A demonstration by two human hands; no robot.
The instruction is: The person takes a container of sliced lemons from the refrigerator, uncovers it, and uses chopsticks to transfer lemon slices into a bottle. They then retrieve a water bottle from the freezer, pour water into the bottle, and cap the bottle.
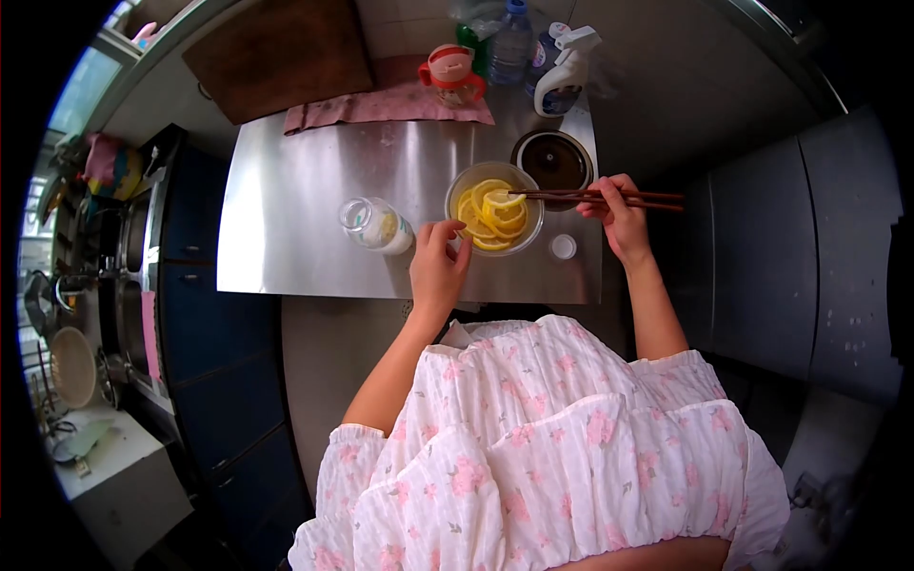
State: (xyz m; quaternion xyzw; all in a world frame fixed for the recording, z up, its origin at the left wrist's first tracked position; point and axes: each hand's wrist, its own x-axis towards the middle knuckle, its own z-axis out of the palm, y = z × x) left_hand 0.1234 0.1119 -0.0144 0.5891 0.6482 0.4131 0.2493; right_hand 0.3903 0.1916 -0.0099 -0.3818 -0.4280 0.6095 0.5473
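Note:
A clear bowl (454, 190) holding yellow lemon slices (490, 217) stands on the steel table. My right hand (619, 217) grips brown chopsticks (562, 194), whose tips touch a slice at the top of the pile. At the bowl's left rim is my left hand (442, 259), its fingers curled close to the edge; whether they pinch the rim is hard to tell. An open glass jar (379, 226) with pale contents stands left of that hand. To the right of the bowl lies a small white cap (563, 247).
Behind the bowl is a dark round pot or lid (552, 160). Along the back stand a red-handled cup (451, 74) on a pink cloth (357, 107), a water bottle (511, 46) and a white spray bottle (566, 71). A wooden board (281, 57) leans at the back left.

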